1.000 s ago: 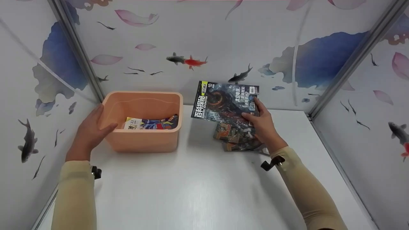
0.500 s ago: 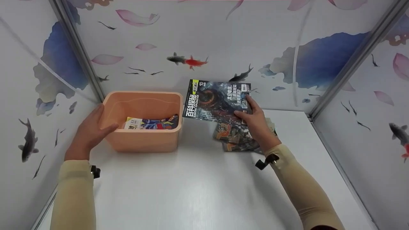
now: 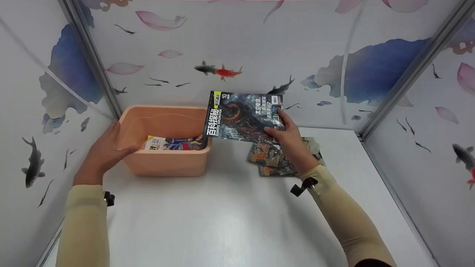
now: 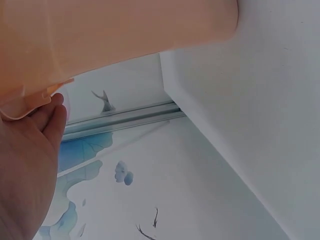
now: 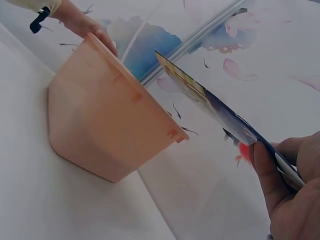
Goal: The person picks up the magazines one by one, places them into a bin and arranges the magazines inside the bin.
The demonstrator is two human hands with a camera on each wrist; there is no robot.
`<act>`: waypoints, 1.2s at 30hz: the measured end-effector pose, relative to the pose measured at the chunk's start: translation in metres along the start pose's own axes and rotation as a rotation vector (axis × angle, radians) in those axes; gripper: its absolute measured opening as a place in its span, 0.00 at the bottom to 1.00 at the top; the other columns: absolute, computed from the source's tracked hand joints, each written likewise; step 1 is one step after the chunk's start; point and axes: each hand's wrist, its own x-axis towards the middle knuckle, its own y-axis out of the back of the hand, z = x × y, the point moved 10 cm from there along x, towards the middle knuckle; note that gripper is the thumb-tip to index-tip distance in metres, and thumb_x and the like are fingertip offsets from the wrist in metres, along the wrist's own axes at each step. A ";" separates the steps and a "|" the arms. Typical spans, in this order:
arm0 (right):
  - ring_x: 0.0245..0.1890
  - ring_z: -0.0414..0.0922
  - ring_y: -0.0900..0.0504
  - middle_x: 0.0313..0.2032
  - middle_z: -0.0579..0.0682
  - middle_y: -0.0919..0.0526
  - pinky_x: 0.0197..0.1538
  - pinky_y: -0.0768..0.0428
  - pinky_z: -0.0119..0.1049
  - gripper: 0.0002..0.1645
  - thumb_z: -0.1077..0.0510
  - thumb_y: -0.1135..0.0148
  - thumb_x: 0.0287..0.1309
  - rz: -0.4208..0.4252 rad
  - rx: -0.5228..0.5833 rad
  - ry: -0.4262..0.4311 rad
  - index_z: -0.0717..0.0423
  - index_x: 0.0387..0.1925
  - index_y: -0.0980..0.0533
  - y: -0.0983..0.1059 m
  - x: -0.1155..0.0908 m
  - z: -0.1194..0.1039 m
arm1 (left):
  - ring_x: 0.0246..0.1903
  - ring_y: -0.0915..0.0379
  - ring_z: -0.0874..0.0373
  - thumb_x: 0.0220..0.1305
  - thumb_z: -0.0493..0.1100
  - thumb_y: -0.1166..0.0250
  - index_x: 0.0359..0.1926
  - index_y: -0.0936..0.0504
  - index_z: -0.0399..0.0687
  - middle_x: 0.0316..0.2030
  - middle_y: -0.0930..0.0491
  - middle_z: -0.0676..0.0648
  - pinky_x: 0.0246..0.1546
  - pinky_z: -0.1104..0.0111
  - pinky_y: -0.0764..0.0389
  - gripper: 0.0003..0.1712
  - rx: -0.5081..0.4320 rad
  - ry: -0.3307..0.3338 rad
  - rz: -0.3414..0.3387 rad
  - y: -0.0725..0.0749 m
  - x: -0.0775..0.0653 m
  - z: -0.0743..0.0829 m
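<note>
My right hand (image 3: 291, 142) pinches a dark-covered magazine (image 3: 241, 116) by its right edge, thumb on the cover and fingers behind. The magazine is raised, and its left end overlaps the right rim of a peach plastic bin (image 3: 167, 163) in the head view. From the right wrist it appears nearly edge-on, apart from the bin (image 5: 110, 110). My left hand (image 3: 104, 152) grips the bin's left rim, thumb along the front; the left wrist view has its fingers (image 4: 55, 120) at the rim's lip. Inside the bin lies a colourful magazine (image 3: 174, 144), partly hidden by the front wall.
Several more magazines (image 3: 269, 155) lie overlapping on the white table (image 3: 222, 222), partly behind my right hand. Printed white panels with metal corner posts (image 3: 89, 59) enclose the table at the back and sides. The bin stands near the back left corner.
My right hand has carried the dark magazine leftward, from right of the bin to its right rim. More of the magazines on the table now shows. My left hand stays at the bin.
</note>
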 end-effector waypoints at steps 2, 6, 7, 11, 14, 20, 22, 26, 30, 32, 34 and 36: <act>0.65 0.52 0.19 0.86 0.48 0.43 0.58 0.13 0.39 0.59 0.66 0.26 0.71 -0.001 -0.002 -0.002 0.40 0.91 0.47 -0.004 0.000 -0.001 | 0.86 0.62 0.30 0.65 0.78 0.30 0.91 0.69 0.55 0.90 0.67 0.41 0.77 0.23 0.52 0.76 -0.002 0.008 -0.006 -0.001 0.000 -0.001; 0.63 0.51 0.19 0.87 0.48 0.46 0.56 0.13 0.38 0.59 0.67 0.26 0.71 0.001 -0.011 0.000 0.42 0.91 0.47 -0.013 0.001 -0.002 | 0.86 0.62 0.29 0.65 0.77 0.30 0.91 0.70 0.53 0.90 0.67 0.40 0.77 0.23 0.52 0.76 0.007 0.000 -0.008 -0.001 0.000 0.000; 0.64 0.51 0.20 0.88 0.49 0.47 0.56 0.13 0.38 0.58 0.67 0.26 0.71 0.001 -0.021 0.002 0.42 0.91 0.47 -0.015 0.002 -0.002 | 0.86 0.63 0.29 0.66 0.77 0.30 0.91 0.69 0.53 0.90 0.67 0.40 0.77 0.23 0.52 0.76 0.008 -0.002 -0.008 -0.001 -0.001 0.001; 0.67 0.51 0.22 0.87 0.49 0.46 0.57 0.13 0.38 0.58 0.66 0.25 0.70 -0.002 -0.049 0.005 0.42 0.90 0.46 -0.023 0.005 -0.001 | 0.86 0.63 0.28 0.66 0.77 0.31 0.91 0.69 0.51 0.90 0.67 0.39 0.77 0.23 0.52 0.76 0.011 -0.004 -0.010 -0.001 0.000 0.000; 0.67 0.53 0.22 0.85 0.50 0.42 0.58 0.13 0.39 0.58 0.65 0.25 0.70 -0.011 -0.054 0.005 0.42 0.90 0.46 -0.029 0.007 -0.001 | 0.86 0.63 0.29 0.66 0.77 0.30 0.91 0.69 0.52 0.90 0.67 0.39 0.77 0.22 0.52 0.75 0.002 -0.002 -0.009 -0.001 -0.001 0.000; 0.67 0.54 0.22 0.82 0.53 0.37 0.60 0.13 0.42 0.59 0.66 0.24 0.68 -0.023 -0.029 0.002 0.41 0.90 0.45 -0.042 0.009 0.001 | 0.87 0.64 0.30 0.66 0.77 0.30 0.91 0.69 0.54 0.90 0.67 0.40 0.78 0.24 0.53 0.75 0.006 0.000 -0.008 0.000 -0.001 -0.001; 0.67 0.54 0.22 0.82 0.53 0.37 0.61 0.13 0.42 0.60 0.67 0.24 0.68 -0.026 -0.014 0.001 0.42 0.90 0.45 -0.046 0.010 0.001 | 0.87 0.65 0.31 0.66 0.77 0.30 0.91 0.70 0.55 0.90 0.68 0.41 0.78 0.24 0.54 0.75 0.007 0.003 -0.011 -0.001 -0.001 -0.001; 0.67 0.54 0.20 0.84 0.52 0.40 0.60 0.13 0.42 0.59 0.67 0.25 0.69 -0.040 -0.011 0.011 0.43 0.90 0.46 -0.055 0.010 0.000 | 0.86 0.62 0.30 0.66 0.76 0.30 0.91 0.68 0.54 0.90 0.66 0.42 0.77 0.23 0.52 0.74 0.009 -0.018 0.005 0.001 -0.001 0.001; 0.68 0.53 0.20 0.83 0.53 0.38 0.61 0.14 0.42 0.59 0.68 0.26 0.70 -0.051 -0.007 0.028 0.45 0.91 0.48 -0.064 0.011 0.000 | 0.86 0.59 0.30 0.67 0.75 0.30 0.91 0.67 0.54 0.90 0.64 0.41 0.77 0.23 0.51 0.73 0.007 -0.043 0.023 0.002 -0.001 0.003; 0.68 0.53 0.21 0.80 0.54 0.34 0.62 0.14 0.42 0.59 0.69 0.26 0.69 -0.048 0.003 0.030 0.46 0.90 0.48 -0.069 0.011 0.000 | 0.86 0.59 0.30 0.66 0.76 0.30 0.91 0.68 0.57 0.90 0.64 0.42 0.77 0.23 0.51 0.73 0.004 -0.030 0.021 0.002 -0.002 0.002; 0.68 0.53 0.20 0.79 0.54 0.33 0.62 0.14 0.42 0.59 0.70 0.25 0.68 -0.036 -0.010 0.032 0.46 0.90 0.46 -0.073 0.012 0.000 | 0.86 0.57 0.29 0.66 0.76 0.30 0.91 0.68 0.58 0.90 0.63 0.41 0.76 0.22 0.50 0.73 0.004 -0.029 0.022 0.001 -0.002 0.002; 0.68 0.54 0.20 0.79 0.54 0.33 0.62 0.13 0.43 0.60 0.70 0.25 0.68 -0.034 -0.005 0.031 0.45 0.90 0.46 -0.078 0.013 0.001 | 0.85 0.55 0.29 0.66 0.76 0.29 0.91 0.68 0.60 0.90 0.62 0.42 0.76 0.22 0.49 0.73 0.004 -0.025 0.024 0.001 -0.002 0.002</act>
